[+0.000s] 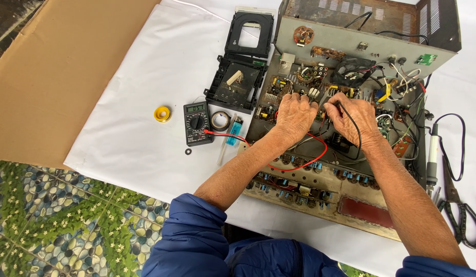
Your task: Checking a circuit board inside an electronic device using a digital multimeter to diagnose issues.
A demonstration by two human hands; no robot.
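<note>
I see both hands working inside the open metal chassis (350,46) that fills the right half of the frame. The left hand (295,115) lies knuckles up on the circuit boards near the middle; its fingers are curled down and the red lead (304,165) runs out from under it, so it seems to hold the red probe, but the tip is hidden and I cannot tell the grip for sure. The right hand (353,117), just beside it, is closed in a pinch on the black lead (355,128), which goes down across the back of the hand. The red wire curves to the left, to the black multimeter (197,123) on the white sheet (130,128). Next to the meter are a roll of tape (220,120), a blue lighter (235,128) and a yellow roll (162,114). A soldering iron (432,154) and scissors (461,210) lie at the right edge
</note>
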